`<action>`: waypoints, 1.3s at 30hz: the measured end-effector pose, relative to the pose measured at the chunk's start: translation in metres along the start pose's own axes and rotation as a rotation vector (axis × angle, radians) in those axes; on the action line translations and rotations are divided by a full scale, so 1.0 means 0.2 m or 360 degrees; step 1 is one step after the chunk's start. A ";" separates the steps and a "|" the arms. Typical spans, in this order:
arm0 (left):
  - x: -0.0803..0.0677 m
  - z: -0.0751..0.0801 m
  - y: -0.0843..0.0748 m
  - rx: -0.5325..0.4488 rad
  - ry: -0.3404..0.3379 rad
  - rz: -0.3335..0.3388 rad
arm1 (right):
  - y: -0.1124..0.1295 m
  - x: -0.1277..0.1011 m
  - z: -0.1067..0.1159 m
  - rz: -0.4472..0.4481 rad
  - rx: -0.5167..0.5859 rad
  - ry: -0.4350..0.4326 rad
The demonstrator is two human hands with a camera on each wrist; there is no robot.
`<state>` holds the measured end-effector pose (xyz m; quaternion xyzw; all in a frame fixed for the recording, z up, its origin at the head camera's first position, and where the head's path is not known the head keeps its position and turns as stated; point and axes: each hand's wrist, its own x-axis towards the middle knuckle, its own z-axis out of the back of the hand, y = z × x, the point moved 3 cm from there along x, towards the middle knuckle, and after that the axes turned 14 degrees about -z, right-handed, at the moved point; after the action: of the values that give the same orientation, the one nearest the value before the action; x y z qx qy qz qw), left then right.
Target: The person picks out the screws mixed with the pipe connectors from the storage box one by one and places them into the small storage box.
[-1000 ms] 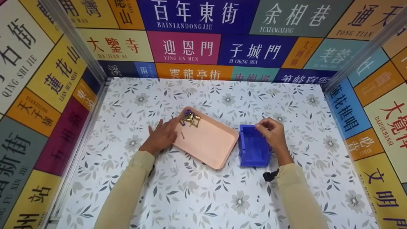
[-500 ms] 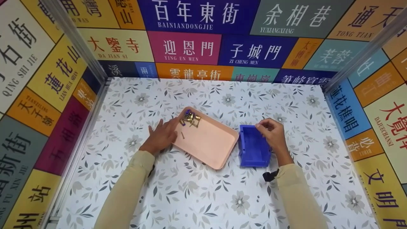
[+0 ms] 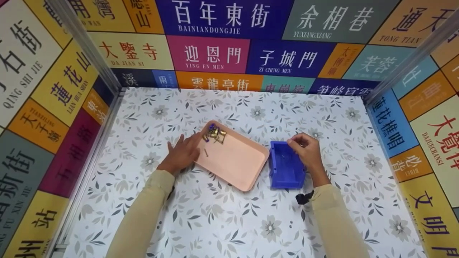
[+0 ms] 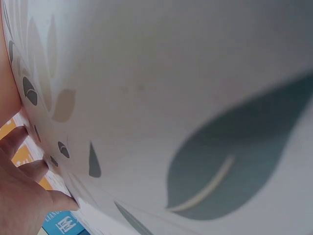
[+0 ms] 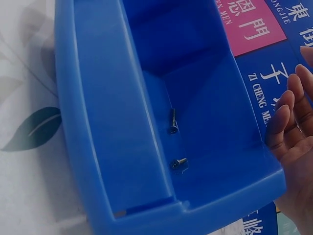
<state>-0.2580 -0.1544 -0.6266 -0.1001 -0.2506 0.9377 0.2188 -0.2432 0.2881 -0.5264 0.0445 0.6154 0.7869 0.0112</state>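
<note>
In the head view my left hand (image 3: 181, 153) rests at the left edge of the pink tray (image 3: 236, 157), fingers spread. The left wrist view shows part of this hand (image 4: 24, 191) low at the left. In the tray's far left corner lie several small brass and purple pieces (image 3: 215, 132), with a single screw (image 3: 206, 153) nearer the hand. Just right of the tray is a blue bin (image 3: 287, 168). My right hand (image 3: 307, 148) is at the bin's far right corner, fingers loosely bent, with no held thing visible. Inside the bin are two screws (image 5: 173, 121).
Everything stands on a table (image 3: 222, 222) with a white leaf-patterned cover. Panels with Chinese lettering (image 3: 208, 53) close it off at the back and both sides. A dark device (image 3: 304, 198) is on the right wrist.
</note>
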 end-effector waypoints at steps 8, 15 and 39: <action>0.00 0.00 0.00 -0.0018 -0.0012 0.0013 | 0.01 0.01 -0.02 0.0018 0.0016 0.0025; -0.01 0.01 -0.01 0.0004 0.0012 -0.0021 | 0.02 0.01 -0.05 0.0046 0.0025 0.0047; 0.00 0.00 0.00 0.0008 -0.0008 -0.0022 | 0.11 0.04 -0.24 0.0067 0.0064 0.0182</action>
<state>-0.2575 -0.1550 -0.6256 -0.0955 -0.2496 0.9371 0.2247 -0.2552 0.2371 -0.5157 0.0126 0.6296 0.7757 -0.0414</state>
